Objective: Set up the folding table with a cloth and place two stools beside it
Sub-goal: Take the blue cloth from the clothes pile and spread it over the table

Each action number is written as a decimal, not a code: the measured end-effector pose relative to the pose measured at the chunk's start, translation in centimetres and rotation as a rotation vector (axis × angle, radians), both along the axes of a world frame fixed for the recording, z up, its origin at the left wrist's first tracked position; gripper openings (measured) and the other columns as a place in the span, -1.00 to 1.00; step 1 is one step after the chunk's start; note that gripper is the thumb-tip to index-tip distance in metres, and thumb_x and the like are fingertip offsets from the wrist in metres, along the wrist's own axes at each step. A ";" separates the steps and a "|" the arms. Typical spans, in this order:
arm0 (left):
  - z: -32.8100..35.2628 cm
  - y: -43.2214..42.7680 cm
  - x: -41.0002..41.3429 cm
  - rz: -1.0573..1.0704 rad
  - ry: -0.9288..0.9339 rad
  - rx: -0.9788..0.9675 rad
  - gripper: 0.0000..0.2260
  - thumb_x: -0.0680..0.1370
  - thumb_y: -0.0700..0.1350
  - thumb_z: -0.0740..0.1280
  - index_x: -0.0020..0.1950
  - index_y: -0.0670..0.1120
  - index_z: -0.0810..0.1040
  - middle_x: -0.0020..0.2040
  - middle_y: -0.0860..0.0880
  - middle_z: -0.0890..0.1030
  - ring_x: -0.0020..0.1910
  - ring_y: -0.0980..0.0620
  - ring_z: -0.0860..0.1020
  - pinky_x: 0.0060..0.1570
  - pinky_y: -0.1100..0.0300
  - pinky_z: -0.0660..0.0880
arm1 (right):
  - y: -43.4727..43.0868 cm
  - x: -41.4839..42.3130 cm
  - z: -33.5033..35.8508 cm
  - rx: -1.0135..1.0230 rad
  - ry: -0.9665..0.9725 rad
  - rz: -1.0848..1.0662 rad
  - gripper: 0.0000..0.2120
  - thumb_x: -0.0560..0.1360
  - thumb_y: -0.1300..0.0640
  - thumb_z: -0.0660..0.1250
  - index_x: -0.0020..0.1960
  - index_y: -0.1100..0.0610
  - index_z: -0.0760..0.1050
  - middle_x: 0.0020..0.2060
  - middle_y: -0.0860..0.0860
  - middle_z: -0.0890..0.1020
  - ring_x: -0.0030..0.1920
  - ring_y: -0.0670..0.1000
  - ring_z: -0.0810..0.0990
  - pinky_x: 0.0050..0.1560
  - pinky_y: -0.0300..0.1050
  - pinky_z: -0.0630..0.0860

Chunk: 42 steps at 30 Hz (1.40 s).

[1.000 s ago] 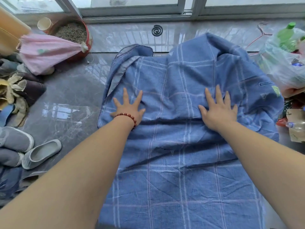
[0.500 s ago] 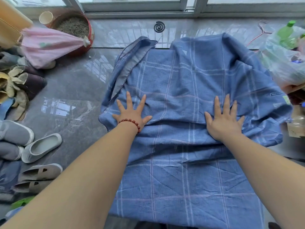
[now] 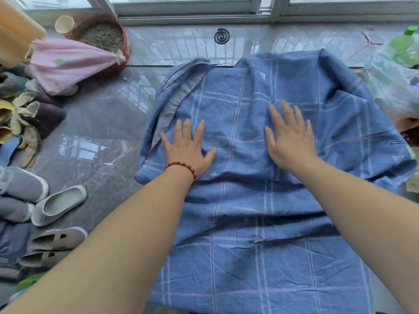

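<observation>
The blue checked cloth (image 3: 260, 223) is lying over the folding table and hiding it all. The left hand (image 3: 187, 148) is pressing flat on the cloth near its left edge. Its fingers are straight and spread, holding nothing. The right hand (image 3: 288, 139) is lying flat near the middle of the cloth, fingers straight too, gripping nothing. Both hands look to be smoothing the cloth.

At the far left of the cloth, a folded corner (image 3: 181, 91) is showing its pale back. At the far right of the cloth, a hump (image 3: 340, 87) is bunching up. If the hands are pushing too hard one way, the cloth could be sliding off, because it is only resting there. The hump may not be going flat unless someone is pulling the corners.

Right of the cloth, a plastic bag (image 3: 394, 87) is sitting very close, so the cloth could be catching on it. Left of the cloth, shoes (image 3: 56, 205) are lying on the floor, where a stool might be bumping them. No stools are showing around the cloth.
</observation>
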State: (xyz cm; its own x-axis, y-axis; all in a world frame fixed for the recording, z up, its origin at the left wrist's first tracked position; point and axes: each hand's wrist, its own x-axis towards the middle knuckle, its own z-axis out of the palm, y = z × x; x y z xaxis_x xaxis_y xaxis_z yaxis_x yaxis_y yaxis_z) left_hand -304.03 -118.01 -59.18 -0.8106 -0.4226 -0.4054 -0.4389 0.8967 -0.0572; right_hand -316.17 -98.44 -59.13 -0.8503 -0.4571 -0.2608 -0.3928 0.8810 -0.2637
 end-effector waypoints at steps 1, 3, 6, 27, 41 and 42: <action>-0.3 -0.4 -0.9 -0.001 0.026 0.024 -0.36 0.55 0.27 -0.01 0.53 0.04 -0.16 0.54 -0.08 -0.10 0.51 -0.11 -0.15 0.38 -0.31 -0.08 | -0.7 -0.7 -0.2 -0.013 -0.004 0.035 -0.49 0.60 -0.08 0.02 0.52 -0.03 0.05 0.54 -0.03 0.00 0.52 0.09 -0.07 0.46 0.21 -0.09; -0.9 -1.2 -2.6 0.031 0.051 0.071 -0.38 0.57 0.23 -0.01 0.53 0.00 -0.12 0.55 -0.07 -0.12 0.51 -0.12 -0.14 0.40 -0.27 -0.04 | -1.6 -1.8 -0.8 0.001 -0.014 0.079 -0.48 0.60 -0.10 0.01 0.53 -0.04 0.03 0.54 -0.04 -0.02 0.52 0.09 -0.07 0.45 0.23 -0.09; -1.5 -2.5 -4.9 0.080 0.055 0.089 -0.39 0.58 0.24 -0.02 0.53 0.02 -0.14 0.54 -0.05 -0.17 0.51 -0.13 -0.15 0.39 -0.30 0.01 | -2.6 -3.1 -1.7 0.014 -0.047 0.079 -0.46 0.60 -0.14 -0.01 0.53 -0.05 -0.02 0.54 -0.06 -0.06 0.53 0.07 -0.09 0.45 0.24 -0.10; -1.9 -7.8 -12.7 -0.027 0.149 0.102 -0.48 0.54 0.02 0.09 0.50 0.11 0.06 0.54 0.00 -0.01 0.50 -0.04 -0.02 0.32 -0.42 -0.12 | -4.0 -5.6 -3.8 0.043 -0.025 0.175 -0.35 0.52 -0.30 -0.07 0.53 -0.12 -0.16 0.52 -0.11 -0.23 0.51 0.03 -0.29 0.41 0.26 -0.31; -1.7 -8.0 -14.6 0.294 0.039 0.152 -0.25 0.38 0.44 0.12 0.48 0.18 0.00 0.54 -0.10 -0.15 0.48 -0.27 0.00 0.29 -0.40 0.07 | -3.7 -5.2 -4.1 0.022 -0.011 0.159 -0.34 0.50 -0.30 -0.03 0.53 -0.13 -0.12 0.53 -0.11 -0.19 0.51 0.02 -0.28 0.40 0.23 -0.34; -2.0 -7.4 -13.7 0.260 0.053 0.131 -0.24 0.39 0.44 0.10 0.50 0.19 -0.07 0.54 -0.06 -0.21 0.50 -0.23 -0.11 0.28 -0.44 0.00 | -3.8 -5.1 -4.0 0.021 -0.017 0.157 -0.34 0.51 -0.30 -0.02 0.53 -0.12 -0.12 0.53 -0.11 -0.19 0.51 0.02 -0.28 0.41 0.23 -0.33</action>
State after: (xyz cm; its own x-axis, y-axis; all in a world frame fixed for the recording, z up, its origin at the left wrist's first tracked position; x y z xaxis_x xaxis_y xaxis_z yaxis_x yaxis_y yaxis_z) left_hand -317.75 -125.42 -61.15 -0.7038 -0.5654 -0.4300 -0.6539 0.7522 0.0813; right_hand -321.30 -102.22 -63.14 -0.7645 -0.5781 -0.2852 -0.5215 0.8147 -0.2534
